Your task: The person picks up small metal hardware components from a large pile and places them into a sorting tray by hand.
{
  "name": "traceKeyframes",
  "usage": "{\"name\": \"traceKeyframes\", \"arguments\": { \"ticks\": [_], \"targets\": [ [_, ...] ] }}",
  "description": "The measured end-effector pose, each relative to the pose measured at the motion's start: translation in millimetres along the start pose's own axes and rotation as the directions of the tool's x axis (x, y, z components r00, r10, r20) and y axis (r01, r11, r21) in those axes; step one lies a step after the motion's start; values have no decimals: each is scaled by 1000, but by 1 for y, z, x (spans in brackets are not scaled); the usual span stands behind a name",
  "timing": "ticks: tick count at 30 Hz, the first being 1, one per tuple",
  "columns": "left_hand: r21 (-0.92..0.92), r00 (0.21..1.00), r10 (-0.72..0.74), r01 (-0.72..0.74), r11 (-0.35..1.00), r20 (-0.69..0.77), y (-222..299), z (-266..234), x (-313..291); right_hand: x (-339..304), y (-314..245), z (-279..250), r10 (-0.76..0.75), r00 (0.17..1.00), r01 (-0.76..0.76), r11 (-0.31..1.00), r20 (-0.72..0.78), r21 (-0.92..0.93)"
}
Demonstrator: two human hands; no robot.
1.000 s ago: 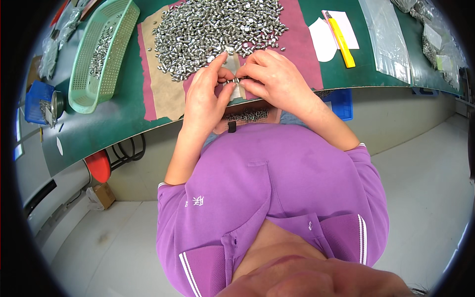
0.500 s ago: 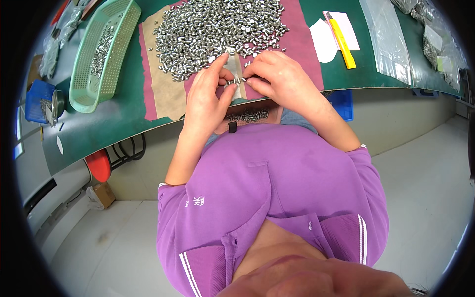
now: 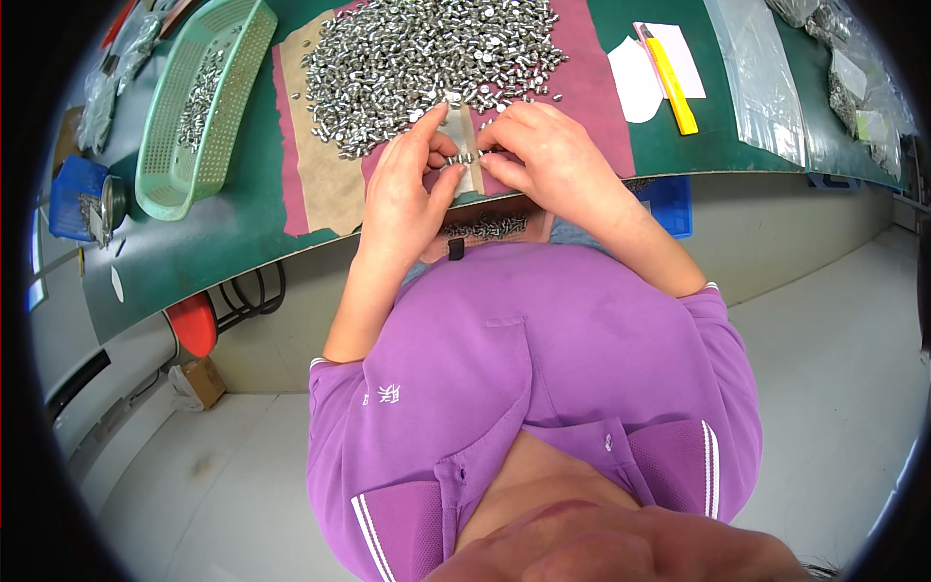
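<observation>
Green basket (image 3: 235,112) and pink tray (image 3: 539,229) both hold metal parts (image 3: 205,102).

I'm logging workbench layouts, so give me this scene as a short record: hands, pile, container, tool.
Left hand: thumb and fingers on a short row of metal parts
Right hand: fingertips pinched, apparently on one small part
Pile: loose metal parts, beyond the hands
Basket: pale green, perforated, holding small parts, at left
Cutter: yellow, at right
</observation>
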State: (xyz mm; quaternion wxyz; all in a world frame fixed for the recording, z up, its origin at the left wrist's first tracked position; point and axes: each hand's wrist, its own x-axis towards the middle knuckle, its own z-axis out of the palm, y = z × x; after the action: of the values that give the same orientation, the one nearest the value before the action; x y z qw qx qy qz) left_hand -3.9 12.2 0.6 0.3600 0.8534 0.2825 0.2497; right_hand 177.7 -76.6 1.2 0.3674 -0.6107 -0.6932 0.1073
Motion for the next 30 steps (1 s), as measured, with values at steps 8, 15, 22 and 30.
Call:
{"name": "traceKeyframes", "arguments": {
  "ticks": [8,15,22,30],
  "targets": [
    [-158,996,-89,93,983,30,-1,-2,1,0,1,0,32,999,-32,999,-2,40],
    [-195,987,-163,162,967,9,-2,1,0,0,0,7,45,998,-43,998,-40,51],
    [-138,997,-66,70,988,28,-5,2,-3,-2,-1,8,54,998,-53,995,-11,90],
    [-71,1000,21,-21,997,2,-2,1,-3,-4,0,9,49,999,-47,993,-15,107]
  ]
}}
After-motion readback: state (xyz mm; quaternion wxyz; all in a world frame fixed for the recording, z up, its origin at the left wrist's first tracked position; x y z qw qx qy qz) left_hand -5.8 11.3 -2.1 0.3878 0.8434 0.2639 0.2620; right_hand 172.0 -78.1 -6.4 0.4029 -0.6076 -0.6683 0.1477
